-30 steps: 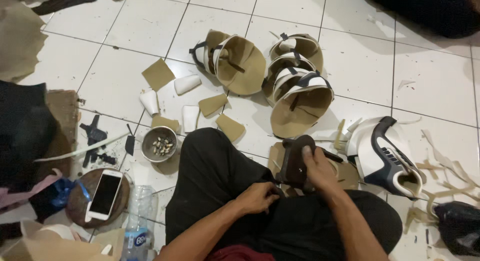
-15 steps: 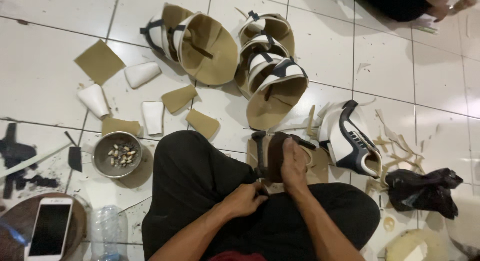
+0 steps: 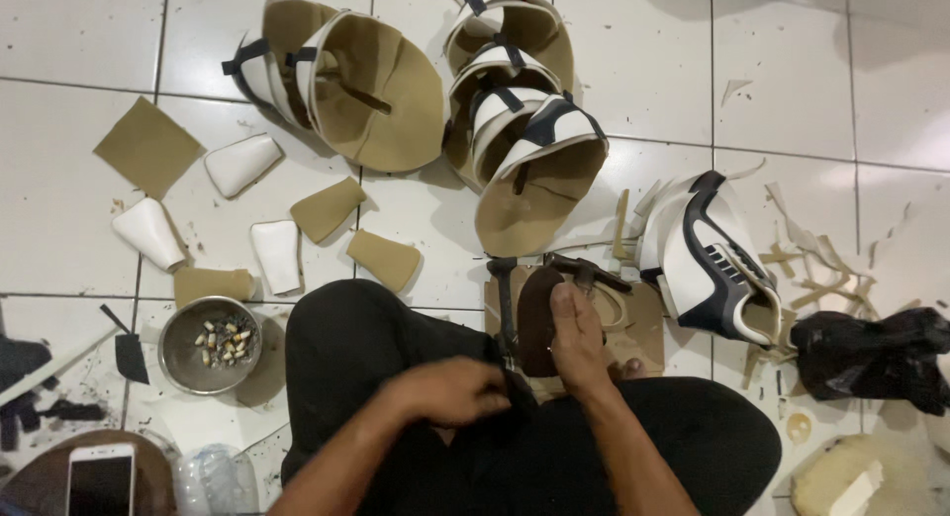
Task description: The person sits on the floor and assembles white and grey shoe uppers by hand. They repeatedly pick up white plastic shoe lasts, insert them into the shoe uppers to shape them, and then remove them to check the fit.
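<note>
Your right hand (image 3: 577, 340) still lies flat, fingers together, pressed on the dark sole piece (image 3: 535, 323) propped between your knees by the hammer (image 3: 505, 303). Your left hand (image 3: 450, 389) has slid in over your lap, fingers curled (blurred, so I cannot tell whether it pinches anything). Your head has dropped closer: the uppers (image 3: 520, 130) and the shoe (image 3: 714, 259) loom larger, the bowl (image 3: 210, 344) nearer your left knee.
</note>
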